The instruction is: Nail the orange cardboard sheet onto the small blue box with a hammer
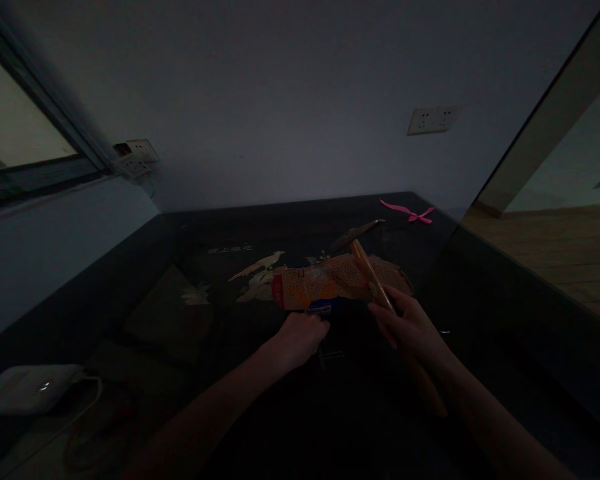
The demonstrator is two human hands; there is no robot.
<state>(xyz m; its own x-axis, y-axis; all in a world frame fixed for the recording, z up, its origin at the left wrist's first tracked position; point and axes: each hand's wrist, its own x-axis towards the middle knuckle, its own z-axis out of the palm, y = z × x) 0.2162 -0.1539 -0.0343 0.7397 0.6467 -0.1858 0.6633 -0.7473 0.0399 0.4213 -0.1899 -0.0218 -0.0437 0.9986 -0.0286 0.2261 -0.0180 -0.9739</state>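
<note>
A dark, glossy table (180, 233) fills the middle of the head view. On it lies a crumpled piece of patterned packaging (320, 283), orange and brown with a red left end. My left hand (303, 335) is closed at the packaging's near edge, beside a blue printed part (323, 307); what its fingers hold, if anything, is hidden. My right hand (405, 320) is wrapped round the wooden handle (373, 277) of a hammer, its metal head (353, 235) above the packaging's far edge.
Pink ribbon-like strips (414, 214) lie at the table's far right corner. A white device (33, 389) with a cable sits at the near left. Sockets (430, 121) are on the wall behind, with more sockets (136, 157) at the left.
</note>
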